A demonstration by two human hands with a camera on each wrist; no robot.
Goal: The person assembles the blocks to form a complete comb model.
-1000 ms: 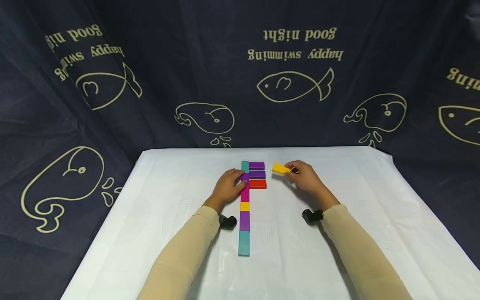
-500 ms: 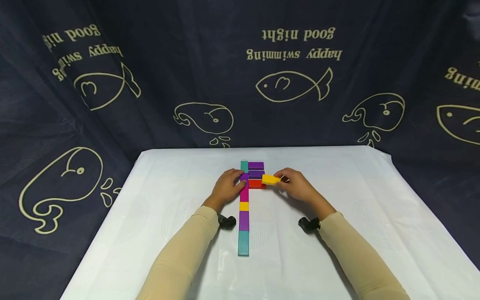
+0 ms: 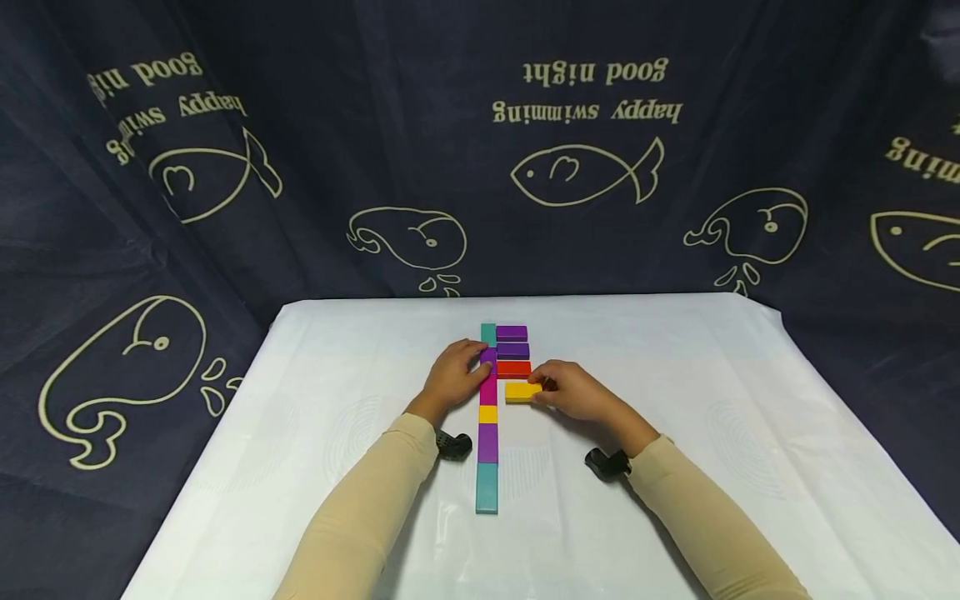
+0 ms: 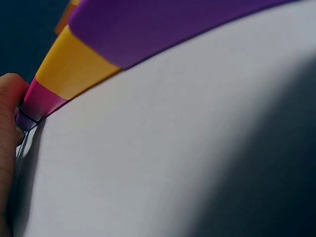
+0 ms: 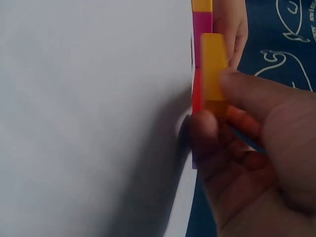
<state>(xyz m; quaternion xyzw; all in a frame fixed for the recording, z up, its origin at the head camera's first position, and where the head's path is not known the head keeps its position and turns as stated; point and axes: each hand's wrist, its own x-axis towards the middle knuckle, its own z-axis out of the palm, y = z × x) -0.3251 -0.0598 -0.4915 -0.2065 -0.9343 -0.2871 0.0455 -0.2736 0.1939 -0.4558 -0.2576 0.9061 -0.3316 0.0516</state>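
A yellow block point(image 3: 519, 392) is pinched at its right end between the thumb and fingers of my right hand point(image 3: 573, 390). In the right wrist view this yellow block point(image 5: 215, 66) appears in front of the row. Its left end stands a little apart from the long row of coloured blocks, just below a red block point(image 3: 513, 369). My left hand point(image 3: 452, 373) holds a purple block point(image 3: 488, 357) in that row, thumb and finger curved at it and partly covering it. The left wrist view shows the left fingers point(image 4: 11, 91) against the row's far part.
Downward along the row run a magenta block point(image 3: 488, 390), a small yellow block point(image 3: 488, 414), a purple block point(image 3: 487, 443) and a teal block point(image 3: 487, 488). Another teal block point(image 3: 488, 334) tops it. Two purple blocks point(image 3: 512, 333) point(image 3: 513, 351) lie above the red one. White cloth point(image 3: 375, 533) covers the table.
My right hand has carried the yellow block left and toward me, from right of the purple blocks, past the red block, to just below it. My left hand has stayed on the row.
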